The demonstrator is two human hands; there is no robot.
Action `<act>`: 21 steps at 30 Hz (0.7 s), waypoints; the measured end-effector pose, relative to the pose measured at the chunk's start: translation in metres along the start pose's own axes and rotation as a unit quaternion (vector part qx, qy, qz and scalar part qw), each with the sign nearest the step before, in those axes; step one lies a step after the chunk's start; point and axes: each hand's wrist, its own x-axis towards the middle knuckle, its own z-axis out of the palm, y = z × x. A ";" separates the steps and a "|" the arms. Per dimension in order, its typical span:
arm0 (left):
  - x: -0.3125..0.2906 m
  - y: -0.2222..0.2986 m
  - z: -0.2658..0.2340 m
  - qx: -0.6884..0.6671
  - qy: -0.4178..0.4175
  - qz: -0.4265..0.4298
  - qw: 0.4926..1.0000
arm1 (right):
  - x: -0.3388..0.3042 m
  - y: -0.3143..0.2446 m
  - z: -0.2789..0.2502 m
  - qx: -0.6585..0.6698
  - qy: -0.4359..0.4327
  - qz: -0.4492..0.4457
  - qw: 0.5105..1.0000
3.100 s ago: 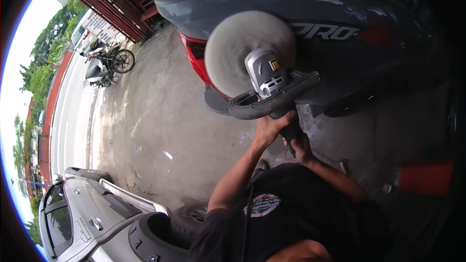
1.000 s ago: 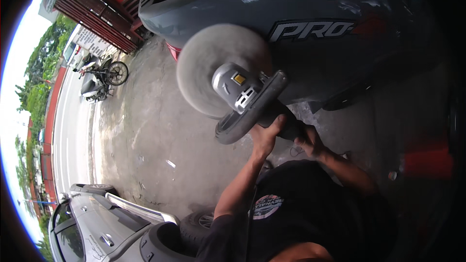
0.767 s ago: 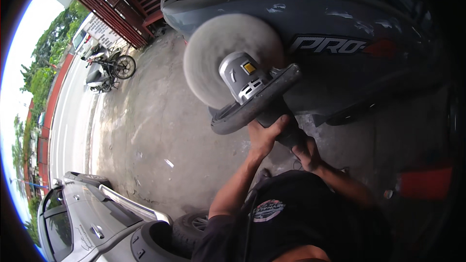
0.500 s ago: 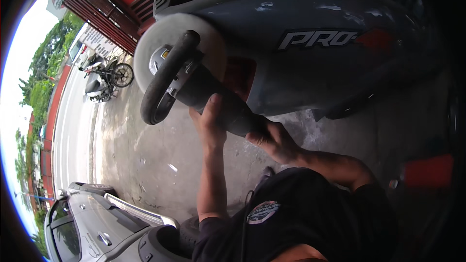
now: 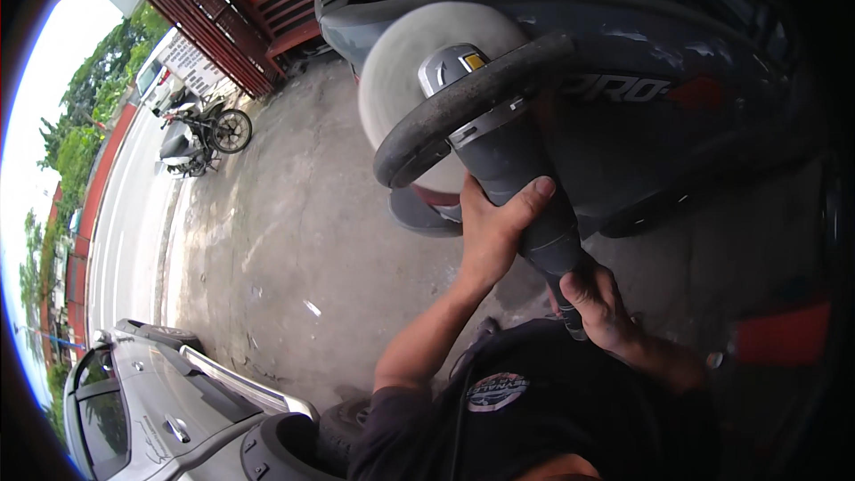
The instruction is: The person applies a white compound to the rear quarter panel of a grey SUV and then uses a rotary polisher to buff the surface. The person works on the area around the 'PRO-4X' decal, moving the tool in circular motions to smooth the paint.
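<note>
Ahead of your left fingers (image 5: 532, 203), the polisher (image 5: 512, 160) has swung right since 0.5 s ago, its pale round pad (image 5: 387, 80) now overlapping the grey vehicle (image 5: 637, 156). Your left fingers wrap its middle; your right fingers (image 5: 581, 292) grip it farther back. The loop handle (image 5: 419, 138) hides part of the pad. Left of your fingers stand a motorcycle (image 5: 200, 135) and a silver car (image 5: 160, 405); rightward, a red object (image 5: 784, 336).

Ahead of the left hand (image 5: 492, 230), the way is barred by the polisher (image 5: 509, 158), its loop (image 5: 436, 118) and pad (image 5: 389, 67), and by the grey car (image 5: 557, 13) beyond. Leftward, room is left over the floor (image 5: 285, 223), bounded by the silver car (image 5: 160, 379) and motorbike (image 5: 198, 135). Rightward, a red object (image 5: 779, 336) is met.
</note>
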 end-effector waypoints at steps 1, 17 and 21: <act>0.001 0.006 -0.008 -0.004 0.008 0.001 1.000 | 0.004 -0.001 0.004 -0.006 -0.013 0.008 1.000; 0.004 0.019 -0.037 -0.028 0.039 0.072 0.996 | 0.037 -0.001 0.024 -0.096 -0.067 -0.120 0.986; -0.005 0.000 0.004 -0.027 -0.001 0.000 1.000 | -0.007 -0.015 -0.006 -0.071 -0.021 0.036 0.997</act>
